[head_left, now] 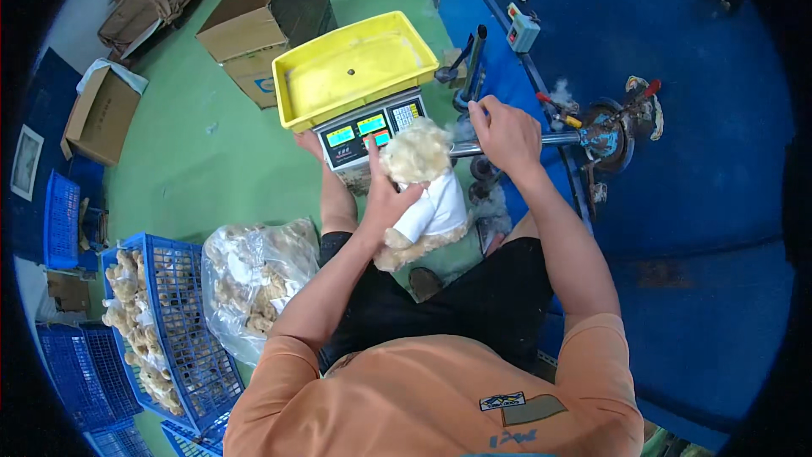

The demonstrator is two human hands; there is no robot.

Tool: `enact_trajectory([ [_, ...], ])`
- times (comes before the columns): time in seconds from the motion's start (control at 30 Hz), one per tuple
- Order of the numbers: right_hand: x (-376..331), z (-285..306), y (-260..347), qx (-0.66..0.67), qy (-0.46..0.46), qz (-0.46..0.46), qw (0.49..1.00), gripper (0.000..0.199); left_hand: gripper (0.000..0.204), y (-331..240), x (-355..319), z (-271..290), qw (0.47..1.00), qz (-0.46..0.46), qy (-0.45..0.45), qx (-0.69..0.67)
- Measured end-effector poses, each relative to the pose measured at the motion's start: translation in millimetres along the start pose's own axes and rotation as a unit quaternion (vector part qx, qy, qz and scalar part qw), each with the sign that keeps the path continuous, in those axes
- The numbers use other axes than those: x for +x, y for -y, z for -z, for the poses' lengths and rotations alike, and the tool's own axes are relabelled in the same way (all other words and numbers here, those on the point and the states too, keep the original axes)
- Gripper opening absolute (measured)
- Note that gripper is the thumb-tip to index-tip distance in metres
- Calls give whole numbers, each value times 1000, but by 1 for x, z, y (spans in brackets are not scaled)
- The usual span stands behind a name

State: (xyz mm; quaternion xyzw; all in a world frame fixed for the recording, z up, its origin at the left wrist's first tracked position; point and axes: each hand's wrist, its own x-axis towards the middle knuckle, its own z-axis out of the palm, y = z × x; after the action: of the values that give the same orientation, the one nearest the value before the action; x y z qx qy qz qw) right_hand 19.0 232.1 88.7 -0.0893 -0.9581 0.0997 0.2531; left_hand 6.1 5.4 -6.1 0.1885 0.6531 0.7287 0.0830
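Note:
A cream teddy bear [436, 203] in a white shirt hangs in front of me, head up, with loose tan plush below the shirt. My left hand [389, 199] is wrapped round its left side, thumb across the shirt. The end of a metal pipe [550, 140] meets the bear near its neck; whether it enters the plush is hidden. My right hand [510, 137] is just above that pipe, fingers curled together; anything inside them cannot be made out. Beyond the bear stands a digital scale [351, 140] carrying a yellow tray [296, 93].
The pipe joins a round flange [607, 135] on a blue machine [694, 195] at right. White fluff [493, 218] clings below the pipe. At left are a clear bag [224, 250] of plush pieces and a blue crate [182, 296] of bears. Cardboard boxes [254, 42] stand farther back.

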Motion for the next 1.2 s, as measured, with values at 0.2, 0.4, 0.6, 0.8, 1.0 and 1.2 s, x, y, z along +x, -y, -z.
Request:
enact_trajectory([
  [0.2, 3, -4, 1, -1, -19, 1, 1000, 35, 108, -22, 15, -66, 984, -123, -22, 128],
  [0.4, 1, -5, 2, -1, -30, -10, 999, 34, 101, -35, 15, -72, 984, -101, -15, 149],
  [0.6, -2, 2, 3, 35, -17, -3, 999, 30, 101, -24, 18, -45, 971, -151, -15, 186],
  [0.8, -42, 13, 40, 431, 15, -48, 901, 46, 107, -60, -15, 0, 984, 6, -92, 153],
  [1.0, -75, -5, 119, 488, -4, 29, 873, 63, 98, -90, -51, 14, 950, -160, -168, 211],
  [1.2, -91, -37, 101, 709, 300, -166, 616, 52, 79, -115, -81, 78, 976, -15, 30, 216],
])
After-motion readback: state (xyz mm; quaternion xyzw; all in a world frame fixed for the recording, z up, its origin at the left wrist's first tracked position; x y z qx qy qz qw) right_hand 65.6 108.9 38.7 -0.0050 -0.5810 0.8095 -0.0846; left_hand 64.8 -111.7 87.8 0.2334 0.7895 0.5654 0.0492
